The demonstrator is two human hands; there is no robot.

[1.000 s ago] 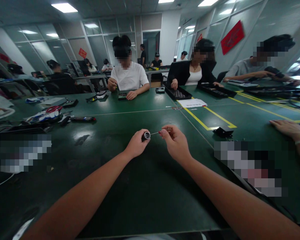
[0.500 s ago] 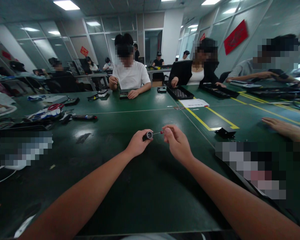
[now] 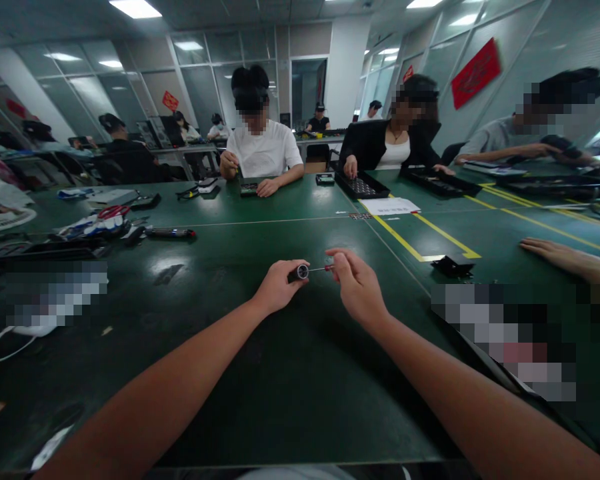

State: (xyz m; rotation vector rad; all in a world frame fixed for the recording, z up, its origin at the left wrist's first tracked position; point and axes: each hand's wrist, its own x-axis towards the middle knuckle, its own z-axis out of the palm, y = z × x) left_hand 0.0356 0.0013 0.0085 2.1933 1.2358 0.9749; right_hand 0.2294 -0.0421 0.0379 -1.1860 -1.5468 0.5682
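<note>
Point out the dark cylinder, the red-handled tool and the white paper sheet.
Dark cylinder [image 3: 303,272], head view: its round end.
Red-handled tool [image 3: 329,267], head view: the handle.
White paper sheet [image 3: 390,206], head view: its middle.

Dim, cool light overall; a ceiling panel [image 3: 135,8] at upper left glows white, the tabletop [image 3: 280,400] carries soft glare left of centre and darkens toward the bottom; edges stretch and lean, pixelation hides patches
</note>
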